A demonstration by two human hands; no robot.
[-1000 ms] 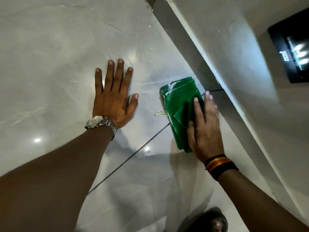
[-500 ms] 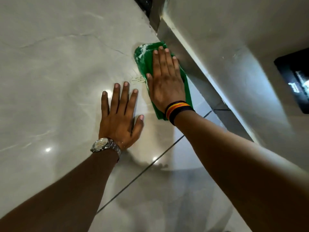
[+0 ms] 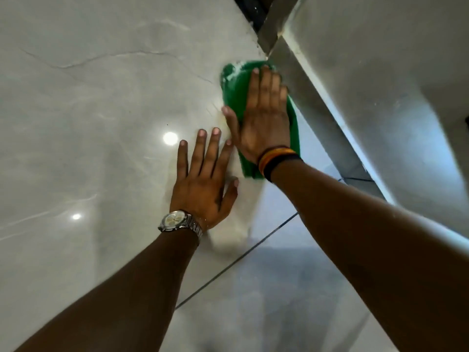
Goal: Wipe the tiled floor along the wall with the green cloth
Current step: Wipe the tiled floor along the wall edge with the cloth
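Note:
A folded green cloth point(image 3: 234, 94) lies flat on the glossy pale tiled floor point(image 3: 101, 110), close against the grey skirting of the wall point(image 3: 312, 102). My right hand point(image 3: 264, 115), with coloured bands on the wrist, presses flat on top of the cloth, fingers together and pointing away from me. White foam or dust shows on the cloth's far edge. Just left of and nearer than the cloth, my left hand point(image 3: 203, 179), wearing a silver watch, rests flat on the tile with fingers spread, holding nothing.
The white wall point(image 3: 380, 72) runs diagonally along the right side. A dark grout line point(image 3: 238, 260) crosses the floor below my hands. A dark gap point(image 3: 251, 8) opens at the top where the wall ends. Ceiling lights reflect off the tiles.
My right hand pushed the cloth away from me along the skirting, from beside the grout line to near the wall's far end. My left hand moved forward on the tile.

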